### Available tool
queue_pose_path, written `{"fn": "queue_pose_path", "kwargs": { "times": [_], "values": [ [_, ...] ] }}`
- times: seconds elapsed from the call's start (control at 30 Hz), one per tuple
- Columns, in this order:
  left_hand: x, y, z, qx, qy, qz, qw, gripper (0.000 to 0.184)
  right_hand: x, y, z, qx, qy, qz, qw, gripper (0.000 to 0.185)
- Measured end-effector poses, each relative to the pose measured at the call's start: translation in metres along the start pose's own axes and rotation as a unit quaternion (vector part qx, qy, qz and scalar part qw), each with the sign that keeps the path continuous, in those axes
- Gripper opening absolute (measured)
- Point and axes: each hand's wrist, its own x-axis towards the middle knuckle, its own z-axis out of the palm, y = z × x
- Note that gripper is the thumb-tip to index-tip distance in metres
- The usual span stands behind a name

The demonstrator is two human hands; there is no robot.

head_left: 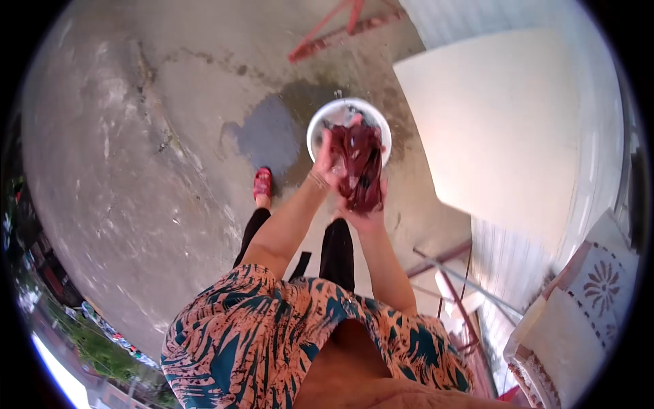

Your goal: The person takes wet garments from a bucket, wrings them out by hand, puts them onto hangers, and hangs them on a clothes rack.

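A wet, dark red cloth (361, 163) is bunched up between my two hands, above a round white basin (313, 131). My left hand (328, 163) grips the cloth along its left side, the fingers partly behind the folds. Under the lower right end of the cloth, my right hand (368, 217) holds it from below. Water shows inside the basin, whose lower part is hidden by the cloth.
Wet concrete floor (269, 133) surrounds the basin. A red metal frame (340, 34) stands beyond it. To the right are a large pale panel (497, 123), metal bars (463, 279) and a patterned cloth (599, 293). My foot wears a red sandal (262, 184).
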Motion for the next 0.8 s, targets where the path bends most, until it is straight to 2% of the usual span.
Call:
{"fn": "queue_pose_path", "kwargs": {
  "times": [0.03, 0.07, 0.1, 0.13, 0.17, 0.2, 0.23, 0.27, 0.3, 0.33, 0.37, 0.4, 0.43, 0.5, 0.57, 0.67, 0.7, 0.73, 0.77, 0.8],
  "values": [
    [0.007, 0.016, -0.016, 0.035, 0.021, -0.034, 0.999, 0.070, 0.004, -0.007, -0.015, 0.021, 0.019, 0.017, 0.999, 0.071],
    [0.013, 0.028, -0.027, 0.100, -0.019, -0.062, 0.993, 0.054, 0.008, -0.016, -0.023, 0.039, 0.036, 0.038, 0.998, 0.070],
    [0.019, 0.036, -0.047, 0.159, 0.057, -0.113, 0.979, 0.039, 0.006, -0.022, -0.022, -0.062, 0.065, 0.053, 0.995, 0.068],
    [0.025, 0.039, -0.055, 0.213, 0.086, -0.122, 0.966, 0.025, 0.005, -0.027, -0.027, -0.154, 0.085, 0.046, 0.983, 0.064],
    [0.031, 0.046, -0.036, 0.329, 0.077, -0.148, 0.929, 0.018, 0.005, -0.033, -0.031, -0.245, 0.108, 0.043, 0.963, 0.060],
    [0.036, 0.044, -0.036, 0.437, 0.041, -0.128, 0.889, 0.015, 0.012, -0.038, -0.038, -0.323, 0.127, 0.016, 0.938, 0.055],
    [0.036, 0.039, -0.024, 0.396, 0.018, -0.155, 0.905, 0.016, 0.019, -0.037, -0.029, -0.408, 0.177, -0.015, 0.896, 0.048],
    [0.040, 0.028, -0.035, 0.403, 0.082, -0.134, 0.902, 0.018, 0.025, -0.032, -0.023, -0.484, 0.227, -0.054, 0.843, 0.042],
    [0.044, 0.024, -0.048, 0.531, 0.067, -0.064, 0.843, 0.027, 0.034, -0.035, -0.027, -0.540, 0.195, -0.067, 0.816, 0.043],
    [0.054, 0.019, -0.061, 0.707, 0.128, -0.057, 0.693, 0.037, 0.044, -0.047, -0.045, -0.593, 0.170, -0.082, 0.783, 0.045],
    [0.054, 0.013, -0.063, 0.792, 0.136, 0.022, 0.595, 0.034, 0.053, -0.064, -0.072, -0.641, 0.147, -0.100, 0.746, 0.047],
    [0.062, 0.005, -0.075, 0.859, 0.188, 0.008, 0.476, 0.036, 0.072, -0.099, -0.119, -0.813, 0.225, -0.044, 0.536, 0.045],
    [0.060, -0.004, -0.087, 0.852, 0.246, 0.012, 0.462, 0.040, 0.075, -0.089, -0.109, -0.882, 0.249, -0.078, 0.391, 0.048],
    [0.063, -0.006, -0.081, 0.835, 0.323, 0.001, 0.445, 0.045, 0.072, -0.072, -0.085, -0.896, 0.263, -0.096, 0.346, 0.050],
    [0.060, -0.013, -0.053, 0.819, 0.362, -0.040, 0.443, 0.047, 0.055, -0.064, -0.062, -0.797, 0.242, -0.053, 0.550, 0.048],
    [0.036, 0.016, 0.012, 0.689, 0.197, -0.132, 0.684, 0.058, 0.016, -0.038, -0.010, -0.572, 0.175, 0.015, 0.801, 0.045],
    [0.019, 0.044, 0.077, 0.620, 0.172, -0.270, 0.716, 0.069, -0.003, -0.015, 0.032, -0.460, 0.220, 0.029, 0.860, 0.046],
    [0.011, 0.058, 0.071, 0.555, 0.150, -0.286, 0.767, 0.075, -0.017, 0.001, 0.059, -0.358, 0.155, 0.062, 0.919, 0.047],
    [0.009, 0.064, 0.067, 0.485, 0.118, -0.263, 0.825, 0.075, -0.026, 0.017, 0.081, -0.251, 0.087, 0.097, 0.959, 0.048],
    [0.004, 0.069, 0.077, 0.409, 0.085, -0.235, 0.877, 0.075, -0.033, 0.032, 0.101, -0.140, 0.019, 0.134, 0.981, 0.049]
  ]
}}
